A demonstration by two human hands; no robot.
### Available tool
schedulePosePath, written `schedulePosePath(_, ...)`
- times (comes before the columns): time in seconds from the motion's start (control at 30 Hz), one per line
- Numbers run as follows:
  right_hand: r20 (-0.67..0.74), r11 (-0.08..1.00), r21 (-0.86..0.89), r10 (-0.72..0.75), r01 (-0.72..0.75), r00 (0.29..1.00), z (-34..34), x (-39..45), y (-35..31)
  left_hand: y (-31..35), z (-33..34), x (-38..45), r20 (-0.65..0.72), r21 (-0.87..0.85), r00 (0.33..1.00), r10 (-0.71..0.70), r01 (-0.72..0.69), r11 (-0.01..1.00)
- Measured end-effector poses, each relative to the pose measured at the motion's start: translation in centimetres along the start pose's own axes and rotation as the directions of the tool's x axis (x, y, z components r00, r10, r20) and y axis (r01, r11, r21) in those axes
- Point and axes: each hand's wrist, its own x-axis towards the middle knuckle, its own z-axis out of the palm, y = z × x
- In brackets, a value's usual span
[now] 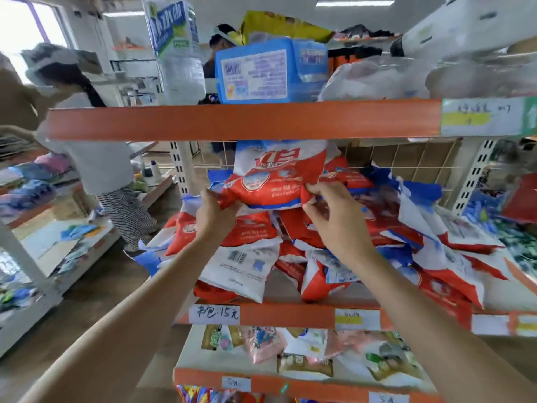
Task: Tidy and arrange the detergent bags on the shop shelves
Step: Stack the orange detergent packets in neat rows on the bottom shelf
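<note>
Head view: left hand [213, 209] and right hand [331, 212] pinch the lower corners of a red detergent bag [276, 177] above the shelf's jumbled pile [377, 228]; keeping both corners level should set it straight.

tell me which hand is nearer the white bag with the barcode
Left. The left hand grips the red bag's corner just above the white barcode bag; the right hand is farther right.

White walls [363, 18], bright window [17, 27], ceiling strip light [354, 2], brown floor [96, 289].
</note>
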Motion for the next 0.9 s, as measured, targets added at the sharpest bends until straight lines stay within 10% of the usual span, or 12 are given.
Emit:
schedulePosePath(0.1,0.155,0.888,-0.405,-0.168,0.218,0.973,3.1,-2.0,-0.9,-1.4,-1.7,1.1,-0.049,0.382,0.998,-0.027,0.044,0.923)
schedulePosePath(0.2,0.300,0.774,-0.558,-0.148,0.299,0.943,5.5,-2.3,-2.1,-3.3,-3.4,0.2,-0.041,0.409,0.997,0.072,-0.049,0.911)
schedulePosePath(0.37,0.395,0.712,-0.628,-0.058,0.315,0.917,6.3,-1.9,-4.2,-6.1,-6.2,-3.0,0.111,0.465,0.930,0.350,-0.360,0.809)
schedulePosePath(0.57,0.403,0.768,-0.499,-0.205,0.402,0.892,6.4,-7.6,-6.2,-7.1,-8.6,-6.2,0.461,0.389,0.682,0.568,-0.731,0.561)
schedulePosePath(0.73,0.686,0.811,-0.377,-0.080,0.447,0.723,6.9,-14.1,-7.2,-8.4,-7.5,-10.6,0.779,0.269,0.419,0.466,-0.895,0.356)
schedulePosePath(0.9,0.818,0.871,-0.397,0.192,0.290,0.542,7.1,-19.3,-6.0,-12.3,-3.8,-14.2,0.938,0.296,0.327,0.113,-0.927,0.231)
